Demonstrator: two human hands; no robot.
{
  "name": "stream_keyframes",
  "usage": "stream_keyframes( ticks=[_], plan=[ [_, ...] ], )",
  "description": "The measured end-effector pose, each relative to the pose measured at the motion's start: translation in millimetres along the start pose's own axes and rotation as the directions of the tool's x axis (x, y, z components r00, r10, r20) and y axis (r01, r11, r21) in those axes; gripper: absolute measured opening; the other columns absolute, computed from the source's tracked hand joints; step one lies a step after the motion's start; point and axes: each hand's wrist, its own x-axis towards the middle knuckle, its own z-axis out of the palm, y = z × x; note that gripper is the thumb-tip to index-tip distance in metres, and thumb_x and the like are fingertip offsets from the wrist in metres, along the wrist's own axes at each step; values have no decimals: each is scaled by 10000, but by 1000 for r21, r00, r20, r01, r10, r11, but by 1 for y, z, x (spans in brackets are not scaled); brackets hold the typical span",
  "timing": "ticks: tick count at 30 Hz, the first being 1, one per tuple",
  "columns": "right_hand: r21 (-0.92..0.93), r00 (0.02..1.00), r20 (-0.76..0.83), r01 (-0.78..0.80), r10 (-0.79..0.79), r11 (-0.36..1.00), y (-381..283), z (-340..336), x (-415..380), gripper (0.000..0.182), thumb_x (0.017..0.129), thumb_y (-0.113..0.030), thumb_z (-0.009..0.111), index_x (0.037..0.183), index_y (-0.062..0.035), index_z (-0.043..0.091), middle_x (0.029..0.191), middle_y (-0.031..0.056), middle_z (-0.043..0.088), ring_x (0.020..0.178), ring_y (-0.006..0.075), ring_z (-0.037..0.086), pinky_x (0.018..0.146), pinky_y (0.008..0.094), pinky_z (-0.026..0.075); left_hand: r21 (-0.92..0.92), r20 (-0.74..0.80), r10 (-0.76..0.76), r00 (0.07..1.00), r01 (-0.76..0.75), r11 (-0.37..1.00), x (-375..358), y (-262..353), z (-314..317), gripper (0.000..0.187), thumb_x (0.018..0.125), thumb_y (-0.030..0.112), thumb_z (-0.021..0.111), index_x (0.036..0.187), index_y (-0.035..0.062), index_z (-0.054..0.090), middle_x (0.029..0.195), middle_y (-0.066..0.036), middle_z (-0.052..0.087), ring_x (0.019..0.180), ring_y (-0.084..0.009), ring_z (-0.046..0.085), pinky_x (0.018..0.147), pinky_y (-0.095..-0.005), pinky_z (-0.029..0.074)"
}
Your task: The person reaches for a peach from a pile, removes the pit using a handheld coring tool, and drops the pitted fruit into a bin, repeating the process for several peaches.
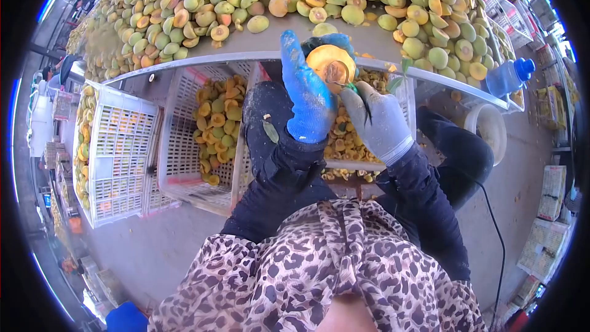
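My left hand, in a blue glove, is closed around a halved yellow peach, its cut face turned up toward me and its middle dark around the stone. My right hand, in a grey glove, is closed on a small pitting tool with a bit of green at its handle. The tool's thin curved metal end meets the lower part of the cut face; most of its handle is hidden in my fingers. Both hands are just over the near edge of the metal table, above my lap.
Peach halves are heaped on the table. Below stand a crate of peach halves, a crate of orange pieces and a white crate. To the right are a blue-capped bottle, a white bucket and a black cable.
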Motion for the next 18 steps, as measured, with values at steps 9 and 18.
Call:
stream_keyframes(
  ticks=[9,18],
  plan=[
    [330,947,300,-213,112,920,-1,-21,-11,392,960,-357,491,839,6,576,563,120,544,451,215,512,436,339,401,225,115,12,993,-37,974,-7,-9,2,625,978,503,301,905,-33,613,787,-159,651,664,-252,635,635,-337,532],
    [435,587,770,-770,251,466,-3,-34,-20,514,952,-506,420,788,-37,550,508,-26,386,382,56,359,348,208,299,271,419,85,904,-214,938,-19,-16,0,566,993,437,301,895,-37,595,779,-169,636,650,-259,618,626,-355,517]
  ],
)
